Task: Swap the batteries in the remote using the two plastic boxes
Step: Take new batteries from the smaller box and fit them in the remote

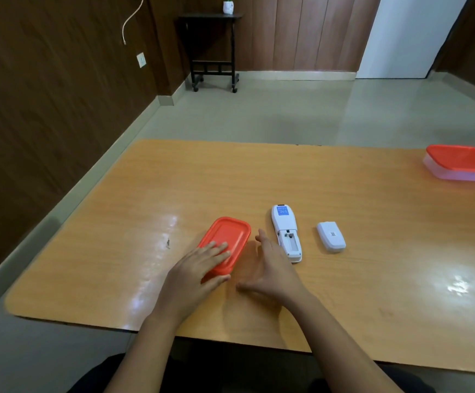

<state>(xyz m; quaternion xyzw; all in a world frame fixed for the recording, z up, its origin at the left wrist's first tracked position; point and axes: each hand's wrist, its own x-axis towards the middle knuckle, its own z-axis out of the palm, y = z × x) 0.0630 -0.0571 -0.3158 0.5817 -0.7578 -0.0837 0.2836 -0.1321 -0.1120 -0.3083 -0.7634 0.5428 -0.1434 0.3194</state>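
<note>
A small plastic box with a red lid (229, 236) sits on the wooden table (259, 177) in front of me. My left hand (199, 265) lies flat on its lid with straight fingers. My right hand (270, 268) hovers open just right of the box, fingers spread, holding nothing. The white remote (286, 231) lies face down beside my right hand, its battery compartment open and looking empty. Its white battery cover (331, 236) lies to the right of it. A second red-lidded plastic box (460, 163) stands at the table's far right.
The table's near edge runs just in front of my body. Beyond the table lies open floor, with a dark side table on wheels (212, 49) holding a small potted plant (227, 5) against the far wall.
</note>
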